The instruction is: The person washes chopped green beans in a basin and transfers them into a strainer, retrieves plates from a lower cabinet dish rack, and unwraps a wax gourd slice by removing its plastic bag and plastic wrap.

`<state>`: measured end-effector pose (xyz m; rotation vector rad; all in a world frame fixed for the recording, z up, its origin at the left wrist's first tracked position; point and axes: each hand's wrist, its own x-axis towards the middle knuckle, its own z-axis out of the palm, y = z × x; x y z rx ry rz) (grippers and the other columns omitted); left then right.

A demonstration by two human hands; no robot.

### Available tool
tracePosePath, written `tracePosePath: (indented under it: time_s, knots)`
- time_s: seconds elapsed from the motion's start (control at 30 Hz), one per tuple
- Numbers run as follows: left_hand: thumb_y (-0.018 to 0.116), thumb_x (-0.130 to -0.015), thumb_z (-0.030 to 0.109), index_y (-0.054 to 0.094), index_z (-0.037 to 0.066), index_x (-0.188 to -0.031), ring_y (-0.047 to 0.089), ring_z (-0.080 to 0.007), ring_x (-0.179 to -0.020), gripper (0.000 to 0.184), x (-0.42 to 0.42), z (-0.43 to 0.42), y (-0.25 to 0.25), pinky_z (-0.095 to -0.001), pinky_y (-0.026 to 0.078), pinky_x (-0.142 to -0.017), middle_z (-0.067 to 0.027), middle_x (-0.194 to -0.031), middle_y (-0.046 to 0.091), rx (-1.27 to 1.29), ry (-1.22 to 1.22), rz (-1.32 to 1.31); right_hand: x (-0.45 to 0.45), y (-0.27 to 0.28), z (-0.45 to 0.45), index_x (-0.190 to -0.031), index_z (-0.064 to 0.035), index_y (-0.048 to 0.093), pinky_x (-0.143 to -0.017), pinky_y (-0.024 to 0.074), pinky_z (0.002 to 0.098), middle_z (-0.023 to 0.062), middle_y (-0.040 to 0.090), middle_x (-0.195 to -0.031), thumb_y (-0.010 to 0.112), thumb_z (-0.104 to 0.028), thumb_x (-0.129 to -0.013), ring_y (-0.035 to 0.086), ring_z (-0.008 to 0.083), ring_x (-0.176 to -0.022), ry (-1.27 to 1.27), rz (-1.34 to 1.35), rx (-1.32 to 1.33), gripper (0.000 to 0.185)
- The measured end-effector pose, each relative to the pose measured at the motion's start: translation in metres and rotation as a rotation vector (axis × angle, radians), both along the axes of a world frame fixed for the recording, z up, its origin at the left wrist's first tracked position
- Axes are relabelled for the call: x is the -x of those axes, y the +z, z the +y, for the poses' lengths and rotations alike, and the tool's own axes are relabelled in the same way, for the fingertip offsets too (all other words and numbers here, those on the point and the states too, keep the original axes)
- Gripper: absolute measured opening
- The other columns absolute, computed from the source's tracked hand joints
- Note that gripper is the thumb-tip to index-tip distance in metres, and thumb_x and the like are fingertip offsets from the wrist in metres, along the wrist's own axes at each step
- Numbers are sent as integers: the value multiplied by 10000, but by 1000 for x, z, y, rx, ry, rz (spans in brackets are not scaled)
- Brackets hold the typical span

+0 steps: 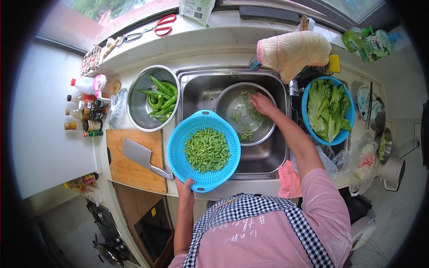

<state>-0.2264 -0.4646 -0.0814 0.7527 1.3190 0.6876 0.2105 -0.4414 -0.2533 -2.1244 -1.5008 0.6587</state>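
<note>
Fingers of the left hand (185, 186) clasp the near rim of a round sky-blue plastic colander (178, 149) — a sensible hold, since it should be stiff and its chopped green beans (206, 150) slippery. Right of the colander, the right hand (262, 104) reaches into a round silver metal basin (268, 129) — finger spread unclear.

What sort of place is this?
A kitchen, probably a home one: a metal sink set in the counter, a knife on a cutting board, and a cluster of bottles to the left.
</note>
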Motion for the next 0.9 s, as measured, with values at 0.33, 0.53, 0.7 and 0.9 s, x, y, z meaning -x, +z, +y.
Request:
tracePosePath:
  time_s: [0.33, 0.53, 0.7, 0.9]
  knots:
    - [509, -622, -15, 400, -17, -1249, 559, -205, -978, 636, 10, -6, 10, -317, 473, -839, -91, -1102, 536, 10, 13, -12, 38, -20, -8, -1191, -179, 571, -777, 506, 460, 31, 590, -1017, 434, -467, -959, 591, 213, -873, -444, 1157, 577, 394]
    - [501, -625, -7, 420, -26, -1206, 573, -218, -938, 587, 13, -9, 5, -326, 496, -814, -106, -1059, 552, -7, 45, 10, 99, -44, 15, -1243, -208, 522, -754, 523, 466, 55, 590, -1103, 415, -492, -957, 608, 250, -900, -520, 1584, 381, 417]
    - [514, -632, -28, 423, -12, -1231, 566, -193, -953, 606, 8, -7, 15, -313, 474, -834, -80, -1086, 547, 17, 31, 10, 133, -50, 42, -1049, -129, 586, -557, 490, 319, 44, 634, -889, 432, -458, -958, 623, 174, -765, -636, 1901, 193, 375]
    - [503, -610, -22, 420, -23, -1213, 574, -214, -927, 609, 1, -7, 8, -315, 492, -811, -105, -1062, 554, -22, 46, 16, 103, -19, 23, -802, -109, 559, -393, 297, 194, -4, 525, -684, 602, -411, -892, 487, 75, -539, -699, 1445, 150, 318]
